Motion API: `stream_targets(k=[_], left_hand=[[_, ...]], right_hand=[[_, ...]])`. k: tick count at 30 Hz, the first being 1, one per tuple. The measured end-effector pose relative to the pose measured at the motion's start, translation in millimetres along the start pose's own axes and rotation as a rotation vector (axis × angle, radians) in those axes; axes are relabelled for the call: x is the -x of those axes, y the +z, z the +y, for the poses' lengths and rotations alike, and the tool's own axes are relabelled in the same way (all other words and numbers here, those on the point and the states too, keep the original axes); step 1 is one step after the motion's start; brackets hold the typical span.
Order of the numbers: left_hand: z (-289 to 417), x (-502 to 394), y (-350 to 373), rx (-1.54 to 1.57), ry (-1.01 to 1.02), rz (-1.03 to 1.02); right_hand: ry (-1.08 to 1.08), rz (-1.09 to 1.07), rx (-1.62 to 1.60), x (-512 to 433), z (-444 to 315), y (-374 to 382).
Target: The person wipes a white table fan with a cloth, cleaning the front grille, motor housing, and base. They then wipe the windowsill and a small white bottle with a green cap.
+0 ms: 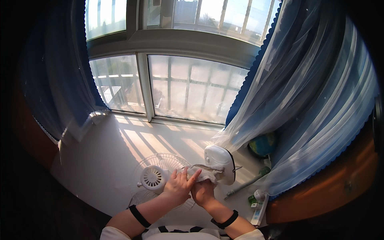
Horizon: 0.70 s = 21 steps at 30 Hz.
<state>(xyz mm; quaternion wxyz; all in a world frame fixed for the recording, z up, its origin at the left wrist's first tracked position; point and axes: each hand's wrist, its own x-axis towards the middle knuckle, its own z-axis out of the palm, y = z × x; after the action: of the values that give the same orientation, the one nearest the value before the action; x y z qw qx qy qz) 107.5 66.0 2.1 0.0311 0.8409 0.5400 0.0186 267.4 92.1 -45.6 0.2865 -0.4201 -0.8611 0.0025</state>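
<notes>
A white electric fan lies on its side on the white windowsill, its round wire grille [177, 159] to the left and its base [219, 162] to the right. The slotted motor housing [152, 178] faces up. My left hand [179, 186] holds the fan by its neck beside the housing, fingers spread, its thumb against a light cloth [202, 173]. Bunched around the stand near the base, that cloth is gripped by my right hand [204, 192]. Both hands nearly touch. Most of the stand is hidden under the hands and cloth.
Beyond the sill [99, 159] rises a barred window [195, 87]. Blue curtains with sheer white layers hang left [60, 90] and right [303, 90]. At right are a globe [262, 144], a grey rod [244, 186], a small green-and-white item [256, 196] and a power strip [257, 214].
</notes>
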Motion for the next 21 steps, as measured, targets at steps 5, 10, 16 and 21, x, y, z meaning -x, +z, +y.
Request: stream_targets(k=[5,10,16,21], left_hand=[[-9.6,-5.9,21.2,-0.087,0.022,0.049],[-15.4,-1.3,32.9,-0.08,0.117,0.164],[-12.8,-5.0,37.6,-0.132,0.12,0.249],[-12.0,1.7,12.3,-0.089,0.199,0.14]], right_hand=[[0.05,0.143,0.055,11.3,41.0,3.4],[0.282,0.285,0.143,20.0,46.6,24.7],[0.224,0.376,-0.467,23.6,-8.5,47.5],[0.183,0.159,-0.643,60.4,-21.7,35.3]])
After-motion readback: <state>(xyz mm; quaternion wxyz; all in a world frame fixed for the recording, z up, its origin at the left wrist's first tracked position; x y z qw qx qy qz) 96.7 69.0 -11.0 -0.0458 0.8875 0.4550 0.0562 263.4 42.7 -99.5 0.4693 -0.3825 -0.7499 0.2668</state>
